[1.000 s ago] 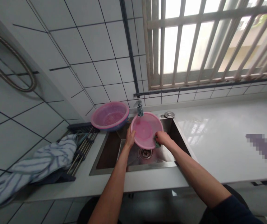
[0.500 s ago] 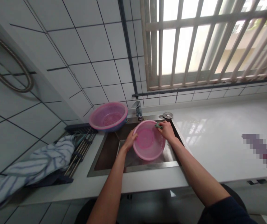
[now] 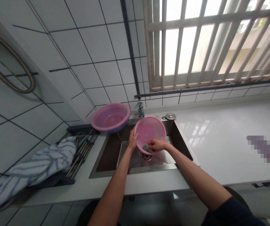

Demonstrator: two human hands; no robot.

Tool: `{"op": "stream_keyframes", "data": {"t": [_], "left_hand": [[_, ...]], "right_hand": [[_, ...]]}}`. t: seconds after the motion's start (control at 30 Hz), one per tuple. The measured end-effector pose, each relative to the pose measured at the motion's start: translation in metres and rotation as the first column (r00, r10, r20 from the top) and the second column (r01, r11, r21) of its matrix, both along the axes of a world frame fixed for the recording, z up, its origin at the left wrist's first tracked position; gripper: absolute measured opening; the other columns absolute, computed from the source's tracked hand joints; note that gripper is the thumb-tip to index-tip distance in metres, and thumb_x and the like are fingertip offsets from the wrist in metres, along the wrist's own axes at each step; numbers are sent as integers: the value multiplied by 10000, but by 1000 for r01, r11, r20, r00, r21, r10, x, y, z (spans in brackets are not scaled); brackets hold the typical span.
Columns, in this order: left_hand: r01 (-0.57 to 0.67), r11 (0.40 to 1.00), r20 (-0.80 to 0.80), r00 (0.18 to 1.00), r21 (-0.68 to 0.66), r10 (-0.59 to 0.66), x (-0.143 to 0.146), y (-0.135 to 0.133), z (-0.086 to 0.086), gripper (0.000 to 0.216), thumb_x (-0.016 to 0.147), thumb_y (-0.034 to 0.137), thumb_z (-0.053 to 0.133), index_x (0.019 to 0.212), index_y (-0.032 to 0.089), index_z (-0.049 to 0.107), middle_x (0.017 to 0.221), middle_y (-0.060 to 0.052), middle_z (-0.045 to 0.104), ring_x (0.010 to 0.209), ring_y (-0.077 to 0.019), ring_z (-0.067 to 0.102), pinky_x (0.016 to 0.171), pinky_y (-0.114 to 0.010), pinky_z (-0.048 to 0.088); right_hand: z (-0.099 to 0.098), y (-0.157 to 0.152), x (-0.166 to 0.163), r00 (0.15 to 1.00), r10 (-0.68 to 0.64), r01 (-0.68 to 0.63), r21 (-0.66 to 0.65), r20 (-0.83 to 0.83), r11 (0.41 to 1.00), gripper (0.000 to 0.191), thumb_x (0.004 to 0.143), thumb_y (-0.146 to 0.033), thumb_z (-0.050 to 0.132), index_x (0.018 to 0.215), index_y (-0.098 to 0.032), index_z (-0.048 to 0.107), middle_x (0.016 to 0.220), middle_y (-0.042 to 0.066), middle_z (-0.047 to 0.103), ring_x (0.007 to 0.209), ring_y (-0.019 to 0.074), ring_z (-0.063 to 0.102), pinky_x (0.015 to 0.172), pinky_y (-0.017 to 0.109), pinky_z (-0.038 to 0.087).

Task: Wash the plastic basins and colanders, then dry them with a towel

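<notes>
left hand (image 3: pixel 132 140): grasping the left rim of a round, pink, translucent plastic basin (image 3: pixel 146 132), thumb over the edge, remaining fingers largely hidden round the outside. right hand (image 3: pixel 158 145): fingers closed on a small, green, soft-looking scrubbing cloth (image 3: pixel 147 148), pressed against the basin's near inner wall. the basin sits between both hands, held over a rectangular stainless-steel sink (image 3: pixel 106 160), mouth facing up. whether its underside touches the sink: cannot tell.

just below the right hand, partly covered by the basin's near edge, a round metal drain (image 3: pixel 146 156). beyond both hands, near the basin's far rim, a chrome faucet (image 3: pixel 140 110); running water cannot be made out. beyond and left of the left hand, a larger, round, pink plastic basin with a blue outer underside (image 3: pixel 112 118), at the sink's far left corner.

farther left of the left hand, a dark rack with metal rods (image 3: pixel 84 150), a white cloth with blue-grey stripes (image 3: pixel 50 163) heaped over it. beyond and right of the right hand, a round steel lid (image 3: pixel 170 116) beside the sink. well right of the right hand, a glossy white worktop (image 3: pixel 219 135) stretches away.
</notes>
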State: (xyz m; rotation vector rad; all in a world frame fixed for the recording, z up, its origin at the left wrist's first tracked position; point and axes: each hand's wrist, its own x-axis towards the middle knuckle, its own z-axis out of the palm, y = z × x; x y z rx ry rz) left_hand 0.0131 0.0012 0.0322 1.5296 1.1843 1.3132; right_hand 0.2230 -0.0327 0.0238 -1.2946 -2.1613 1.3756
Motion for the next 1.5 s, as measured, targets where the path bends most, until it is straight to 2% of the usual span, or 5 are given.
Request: {"op": "stream_keyframes", "data": {"t": [0.2, 0.5, 0.83, 1.1, 1.5], "left_hand": [[171, 979, -24, 984, -111, -175, 13, -5, 0, 574, 865, 509, 671, 1340, 188, 690, 1476, -115, 637, 1447, -339, 497, 1262, -480, 289], [239, 954, 113, 969, -183, -221, 20, -17, 10, 713, 739, 233, 600, 1450, 177, 610, 1400, -90, 695, 1299, -334, 606, 1153, -461, 448], [335, 885, 330, 916, -323, -226, 17, -24, 13, 417, 709, 327, 793, 1080, 138, 776, 1073, -112, 797, 1106, -313, 696, 996, -380, 499], [417, 851, 424, 866, -320, -265, 24, -23, 18, 599, 772, 416, 856, 1291, 152, 715, 1234, -133, 776, 1250, -358, 670, 1115, -472, 480], [293, 925, 349, 916, -242, -199, 17, -15, 9, 614, 748, 605, 845, 1168, 165, 762, 1199, -112, 785, 1317, -329, 627, 1166, -426, 430]], "right_hand": [[0, 2, -9, 811, -42, -47, -136, -583, 990, 442, 884, -367, 736, 1296, -231, 654, 1064, 55, 706, 834, 151, 631, 781, 273, 551], [7, 25, 7, 570, -426, 532, -80, -703, 843, 702, 886, -318, 613, 1566, -253, 449, 1433, 131, 622, 1301, 248, 591, 1011, 359, 531], [6, 11, -12, 726, 14, 122, 149, -688, 981, 264, 894, -309, 636, 1127, -230, 732, 1130, 63, 749, 1025, 224, 685, 970, 359, 531], [1, 26, 11, 579, -493, 754, 196, -650, 627, 396, 877, -204, 504, 1237, -220, 670, 1291, 99, 704, 1163, 237, 649, 1074, 399, 479], [16, -2, -14, 862, 119, -72, 112, -493, 991, 147, 794, -234, 559, 871, -169, 668, 816, 3, 646, 699, 140, 544, 696, 262, 442]]}}
